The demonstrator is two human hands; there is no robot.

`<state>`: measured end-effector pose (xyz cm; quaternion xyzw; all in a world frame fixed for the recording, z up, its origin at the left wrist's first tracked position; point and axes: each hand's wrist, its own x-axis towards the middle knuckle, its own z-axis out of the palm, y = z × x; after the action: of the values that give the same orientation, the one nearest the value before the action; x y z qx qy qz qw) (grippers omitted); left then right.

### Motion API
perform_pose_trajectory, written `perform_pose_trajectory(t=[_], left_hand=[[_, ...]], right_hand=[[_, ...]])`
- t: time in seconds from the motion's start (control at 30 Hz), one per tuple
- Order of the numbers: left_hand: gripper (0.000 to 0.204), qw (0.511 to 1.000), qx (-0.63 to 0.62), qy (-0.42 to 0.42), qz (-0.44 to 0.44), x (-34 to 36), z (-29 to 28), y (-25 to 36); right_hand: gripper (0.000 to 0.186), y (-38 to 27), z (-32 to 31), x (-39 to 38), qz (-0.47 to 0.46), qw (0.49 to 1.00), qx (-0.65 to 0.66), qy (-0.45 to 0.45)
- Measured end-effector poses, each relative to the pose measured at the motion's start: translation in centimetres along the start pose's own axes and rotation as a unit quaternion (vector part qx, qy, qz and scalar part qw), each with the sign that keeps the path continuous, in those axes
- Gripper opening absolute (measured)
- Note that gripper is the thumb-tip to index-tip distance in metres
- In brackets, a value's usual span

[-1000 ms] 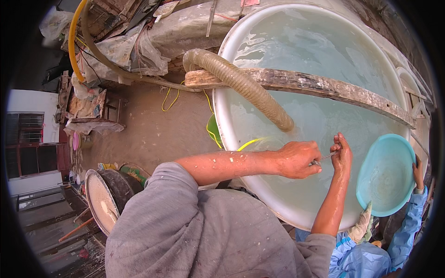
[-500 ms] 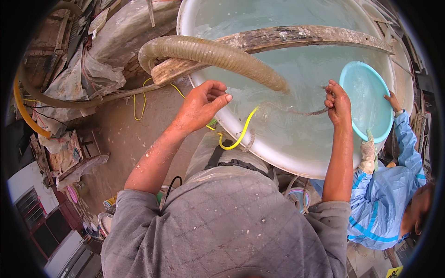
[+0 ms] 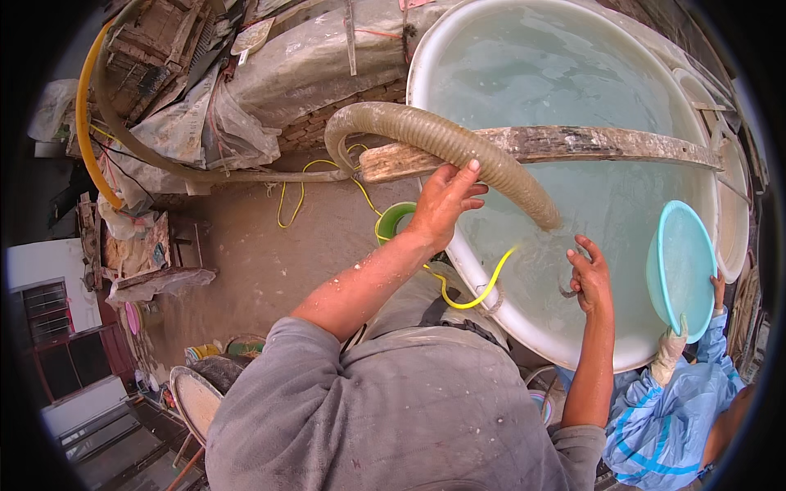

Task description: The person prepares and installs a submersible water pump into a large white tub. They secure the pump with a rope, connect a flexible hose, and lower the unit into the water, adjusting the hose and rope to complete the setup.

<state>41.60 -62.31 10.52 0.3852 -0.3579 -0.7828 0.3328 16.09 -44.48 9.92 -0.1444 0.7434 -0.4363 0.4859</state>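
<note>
My left hand (image 3: 446, 204) is open, its thumb and fingers apart, right at the thick corrugated hose (image 3: 458, 146). The thumb overlaps the hose; whether it presses on it I cannot tell. This hose arches over a weathered wooden beam (image 3: 606, 146) and its end dips toward the cloudy water of a big white tub (image 3: 483, 282). Over the water, my right hand (image 3: 591, 278) has its fingers apart and seems to hold nothing. A short dark piece of rope (image 3: 565, 288) shows beside its fingers. A thin yellow hose (image 3: 471, 304) hangs over the tub's near rim.
At the right, a person in a blue smock (image 3: 667, 425) holds a light-blue basin (image 3: 684, 270) tilted at the tub's rim. A green bucket (image 3: 393, 221) stands on the wet floor (image 3: 246, 286) left of the tub. A round-topped stand (image 3: 196, 405) is at the lower left.
My left hand has moved from above the tub's rim up to the corrugated hose. My right hand has loosened its fingers from the rope. The view has swung left, and the person's basin is more tilted.
</note>
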Motion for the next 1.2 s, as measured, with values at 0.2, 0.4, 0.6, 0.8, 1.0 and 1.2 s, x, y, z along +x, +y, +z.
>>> perform_pose_trajectory(t=[0.2,0.4,0.6,0.8,1.0,1.2], left_hand=[[0.066,0.997,-0.075,-0.020,-0.024,-0.1,-0.1,-0.8],[0.067,0.993,-0.105,-0.043,-0.043,0.7,0.3,-1.8],[0.073,0.997,-0.069,-0.016,-0.032,1.7,1.9,-2.8],[0.074,0.997,-0.056,0.057,-0.012,2.1,6.5,-2.6],[0.068,0.994,-0.067,-0.076,-0.030,1.6,14.2,-4.0],[0.075,0.986,0.005,-0.165,-0.026,8.0,22.0,-5.5]], right_hand=[[0.055,1.4,0.0,0.6,0.017,0.999,0.013,-0.034],[0.066,2.2,2.3,3.0,0.068,0.977,0.157,-0.129],[0.082,1.8,6.0,6.6,0.104,0.932,0.288,-0.193],[0.083,1.6,7.2,6.6,0.095,0.917,0.362,-0.139],[0.074,0.3,0.4,5.2,0.035,0.886,0.452,-0.096],[0.071,-0.6,-6.5,4.8,-0.039,0.871,0.488,-0.045]])
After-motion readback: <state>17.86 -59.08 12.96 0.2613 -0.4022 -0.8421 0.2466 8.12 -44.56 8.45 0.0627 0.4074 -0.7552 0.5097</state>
